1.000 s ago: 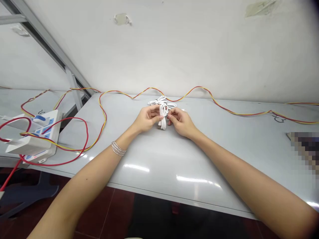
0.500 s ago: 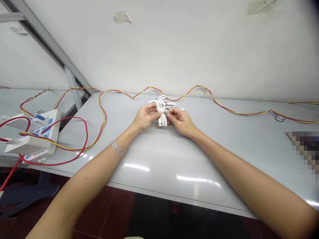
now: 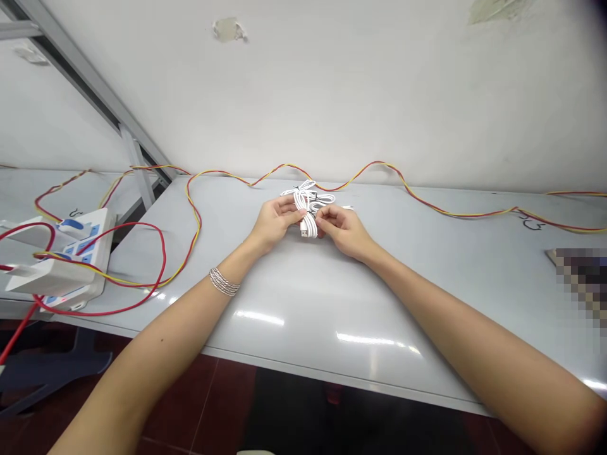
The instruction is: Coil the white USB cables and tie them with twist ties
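Observation:
Between my hands a coiled white USB cable [image 3: 309, 225] is held just above the table, its USB plug [image 3: 304, 232] pointing down toward me. My left hand [image 3: 279, 221] pinches the bundle from the left, thumb in front and fingers behind. On the other side, my right hand [image 3: 344, 229] is closed, thumb and forefinger pressed together at the bundle's right edge; what exactly they grip is too small to make out. Behind it, more coiled white cables [image 3: 325, 200] with dark ties lie on the table, partly hidden by the held one.
A red and yellow twisted wire [image 3: 374, 164] runs along the wall at the back of the grey table [image 3: 284, 303]. To the left sits a white power strip [image 3: 95, 253] with plugged-in adapters and looping red wires. A pixelated object [image 3: 585, 278] lies at the right edge.
Both hands stay at the held cable with nearly the same grip. The bundle and its plug have shifted very slightly up and to the left in view.

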`<state>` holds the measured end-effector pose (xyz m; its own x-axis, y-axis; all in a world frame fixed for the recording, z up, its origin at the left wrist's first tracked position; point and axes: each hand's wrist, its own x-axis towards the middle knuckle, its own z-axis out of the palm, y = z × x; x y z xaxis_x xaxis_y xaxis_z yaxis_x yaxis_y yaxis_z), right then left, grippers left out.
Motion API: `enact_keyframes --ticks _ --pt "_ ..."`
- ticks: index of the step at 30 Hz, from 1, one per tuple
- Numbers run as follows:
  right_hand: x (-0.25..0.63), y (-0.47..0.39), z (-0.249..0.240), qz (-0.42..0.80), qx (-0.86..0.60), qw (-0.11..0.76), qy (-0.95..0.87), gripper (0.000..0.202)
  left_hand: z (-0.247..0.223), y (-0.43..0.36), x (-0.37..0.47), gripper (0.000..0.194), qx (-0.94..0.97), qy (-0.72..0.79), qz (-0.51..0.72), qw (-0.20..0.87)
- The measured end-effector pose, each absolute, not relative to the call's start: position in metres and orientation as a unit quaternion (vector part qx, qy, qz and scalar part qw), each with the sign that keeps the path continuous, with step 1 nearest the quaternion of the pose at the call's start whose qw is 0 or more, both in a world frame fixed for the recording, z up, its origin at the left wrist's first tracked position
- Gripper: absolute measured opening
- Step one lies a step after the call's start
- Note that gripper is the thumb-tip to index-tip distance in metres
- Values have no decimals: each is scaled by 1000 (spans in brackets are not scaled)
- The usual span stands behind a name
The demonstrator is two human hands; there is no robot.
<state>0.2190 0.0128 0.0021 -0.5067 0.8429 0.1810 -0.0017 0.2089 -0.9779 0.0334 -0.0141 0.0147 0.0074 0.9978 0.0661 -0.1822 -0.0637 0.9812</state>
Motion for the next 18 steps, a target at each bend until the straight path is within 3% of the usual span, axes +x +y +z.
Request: enact_keyframes --ticks 9,18 --pt "219 12 6 546 -332 437 -633 46 14 -14 33 47 508 406 544 530" --pt "221 13 3 524 -333 419 -663 41 10 -14 32 50 537 408 521 523"
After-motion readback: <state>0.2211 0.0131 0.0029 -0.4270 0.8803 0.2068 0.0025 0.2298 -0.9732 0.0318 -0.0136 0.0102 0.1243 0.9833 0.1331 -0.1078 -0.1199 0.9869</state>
